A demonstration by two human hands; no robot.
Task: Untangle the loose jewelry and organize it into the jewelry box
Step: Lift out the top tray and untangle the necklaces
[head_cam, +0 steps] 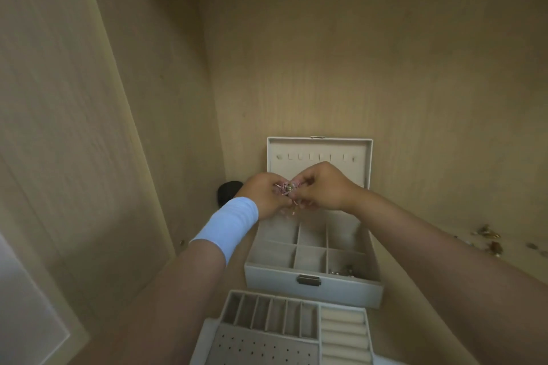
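both grips are clamped on one tangle of pink and gold jewelry (286, 188), the left grip (267, 197) and right grip (323, 187) pinching it between their fingertips from either side. a pale wristband (228, 227) wraps the left wrist. the tangle hangs above the open jewelry box (311, 281), whose lid (320, 148) stands upright behind. small pieces (344, 271) lie in its near right compartment. a divided tray (267, 320) sits just in front, and loose pieces (489, 235) lie on the shelf (397, 305) well to the right.
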